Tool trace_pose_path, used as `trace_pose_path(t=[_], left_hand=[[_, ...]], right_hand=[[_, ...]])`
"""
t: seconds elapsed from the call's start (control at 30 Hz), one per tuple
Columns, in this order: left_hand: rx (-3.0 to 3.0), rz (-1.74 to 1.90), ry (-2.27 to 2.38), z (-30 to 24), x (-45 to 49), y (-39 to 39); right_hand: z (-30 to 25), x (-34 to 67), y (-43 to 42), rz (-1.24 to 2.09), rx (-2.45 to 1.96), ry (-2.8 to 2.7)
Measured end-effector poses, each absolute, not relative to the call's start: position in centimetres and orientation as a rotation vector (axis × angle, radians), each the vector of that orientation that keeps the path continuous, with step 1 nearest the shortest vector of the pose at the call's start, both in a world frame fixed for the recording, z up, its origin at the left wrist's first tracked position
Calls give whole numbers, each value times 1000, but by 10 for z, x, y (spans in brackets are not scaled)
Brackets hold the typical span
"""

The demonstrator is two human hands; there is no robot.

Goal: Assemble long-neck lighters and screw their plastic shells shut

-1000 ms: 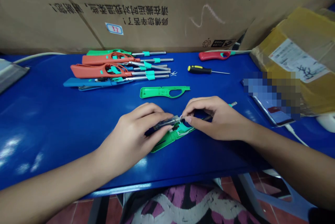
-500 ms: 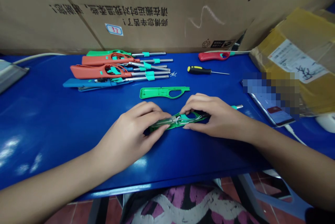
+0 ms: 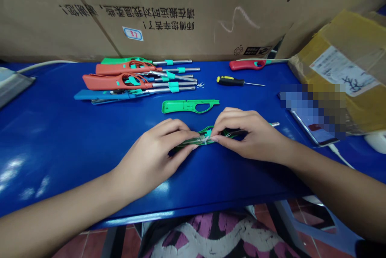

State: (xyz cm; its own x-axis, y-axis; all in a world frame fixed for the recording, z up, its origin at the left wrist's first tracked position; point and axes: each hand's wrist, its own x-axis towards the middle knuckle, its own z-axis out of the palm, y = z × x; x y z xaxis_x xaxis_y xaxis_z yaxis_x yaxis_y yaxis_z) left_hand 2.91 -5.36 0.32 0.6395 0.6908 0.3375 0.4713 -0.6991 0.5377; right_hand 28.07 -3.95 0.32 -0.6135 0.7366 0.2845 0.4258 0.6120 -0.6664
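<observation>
An opened green gas lighter [image 3: 197,142] lies on the blue table between my hands, its inner parts exposed. My left hand [image 3: 159,145] grips its handle end, thumb and fingers closed around the clear fuel tank [image 3: 190,141]. My right hand [image 3: 247,133] has thumb and fingertips pinched together at the small white fitting and thin wires beside the tank's end. What exactly sits in that pinch is hidden. The lighter's metal tube tip [image 3: 275,124] shows beyond the right hand. Just behind lies the loose green half shell [image 3: 177,106], inner side up.
Several gas lighters, including an orange one [image 3: 102,81] and a blue one [image 3: 90,95], lie at the back left. A black-and-yellow screwdriver [image 3: 230,81] and a red lighter [image 3: 245,65] are at the back right. A phone [image 3: 313,123] and taped carton [image 3: 328,40] stand right; a large cardboard box [image 3: 169,44] walls the back.
My right hand's fingers have come together from a spread grip around the lighter's trigger area into a pinch near the tank's end. My left hand keeps its hold.
</observation>
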Motion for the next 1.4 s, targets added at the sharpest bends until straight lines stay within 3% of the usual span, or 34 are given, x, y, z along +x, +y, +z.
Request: trace_pose_path(t=[0.6, 0.9, 1.13, 1.4], left_hand=[[2404, 759, 930, 2, 30, -55], [2395, 683, 1012, 4, 30, -55], [2517, 399, 1013, 6, 29, -64], [2416, 467, 980, -1, 31, -64]], right_hand=[[3, 275, -45, 825, -1028, -2224], [-3, 271, -47, 696, -925, -2377], [-3, 272, -46, 680, -886, -2380], [-11, 271, -45, 606, -842, -2473]])
